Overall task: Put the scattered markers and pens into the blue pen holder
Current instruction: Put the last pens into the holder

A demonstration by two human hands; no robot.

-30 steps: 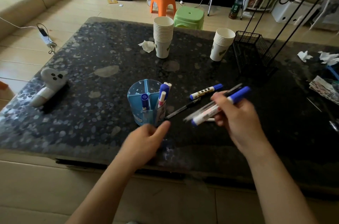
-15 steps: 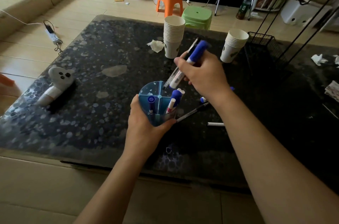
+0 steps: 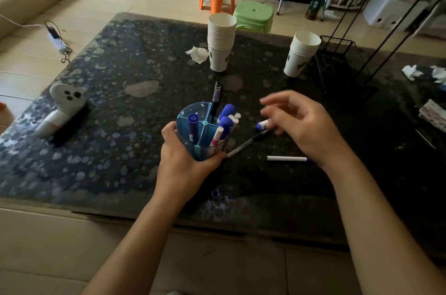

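Note:
The blue pen holder [image 3: 185, 123] stands on the dark table [image 3: 120, 101], divided into compartments with several blue-capped markers and a black pen upright inside. My left hand [image 3: 183, 162] grips its near side. My right hand [image 3: 301, 123] hovers to the right of it with fingers spread and nothing held. Under that hand lies a blue-capped marker [image 3: 263, 124], partly hidden. A black pen [image 3: 246, 144] lies between the holder and my right hand. A white pen [image 3: 287, 158] lies near my right wrist.
Two stacks of paper cups [image 3: 221, 43] [image 3: 301, 53] stand at the back, with a crumpled tissue [image 3: 198, 54] beside the left stack. A black wire rack [image 3: 342, 53] is at the back right. A white ghost-shaped object [image 3: 60, 108] lies at the left.
My right hand dropped the blue marker and black pen into the holder and pulled back right, now empty. My left hand keeps its grip on the holder.

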